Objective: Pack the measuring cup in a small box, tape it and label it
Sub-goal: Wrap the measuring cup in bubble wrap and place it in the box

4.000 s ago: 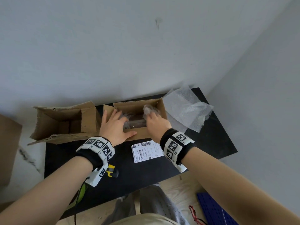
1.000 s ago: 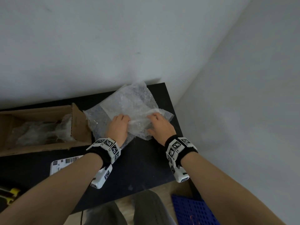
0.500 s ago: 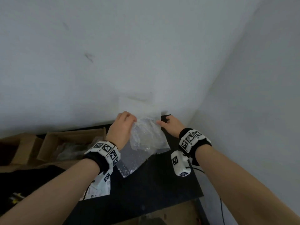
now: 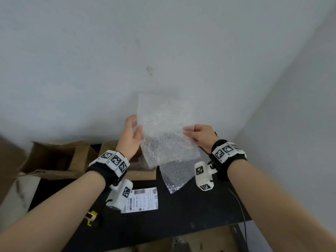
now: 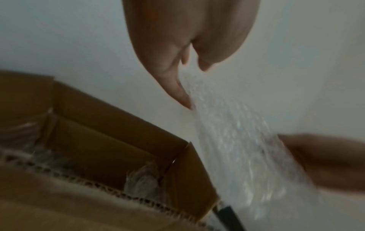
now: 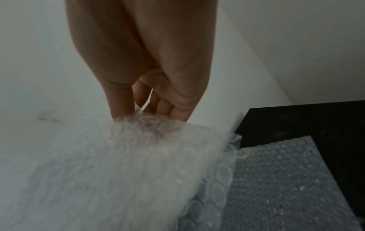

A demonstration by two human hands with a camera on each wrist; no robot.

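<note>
Both hands, left hand (image 4: 129, 137) and right hand (image 4: 201, 136), pinch the side edges of a light, floppy bubble wrap sheet (image 4: 166, 131) above the worktop (image 4: 181, 215), while the wrapped measuring cup (image 5: 142, 178) sits in the small box (image 5: 110, 140) at left.

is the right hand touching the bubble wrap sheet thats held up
Touching. The right wrist view shows the right hand with its fingertips pinching the edge of the bubble wrap sheet; the head view agrees.
</note>
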